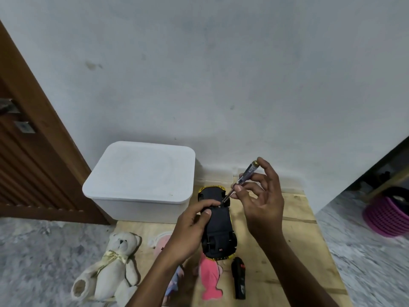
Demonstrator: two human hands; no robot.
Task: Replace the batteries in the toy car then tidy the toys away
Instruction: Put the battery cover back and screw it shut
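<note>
Head view. In the lower centre of the frame we find the toy car (218,222) turned upside down, black underside facing up and nose pointing toward the wall. We judge this orientation deliberate: it exposes the chassis, where the battery cover screw would sit.

The left grip (190,229) wraps the car's left flank, with the thumb laid on the underside and a finger reaching across near the screw point. This steadies the car against turning force.

The right grip (263,196) pinches a clear-handled screwdriver (249,170) between thumb and fingers, one fingertip capping the metal end. The shaft slants down and left, and the tip meets the underside near the front axle. The cap finger supplies downward pressure while the pinch rotates the tool. We judge the step in hand to be working the cover screw. We cannot tell which way it is being turned.

The car sits over a wooden board (287,251). Whether it rests on the board or is lifted clear of it cannot be read.

At centre left, a white lidded storage box (141,173) stands against the wall, the probable destination for the toys. Along the lower edge lie a white teddy bear (117,262), a pink plush fish (210,280) and a black remote control (239,278), all awaiting tidying.
</note>
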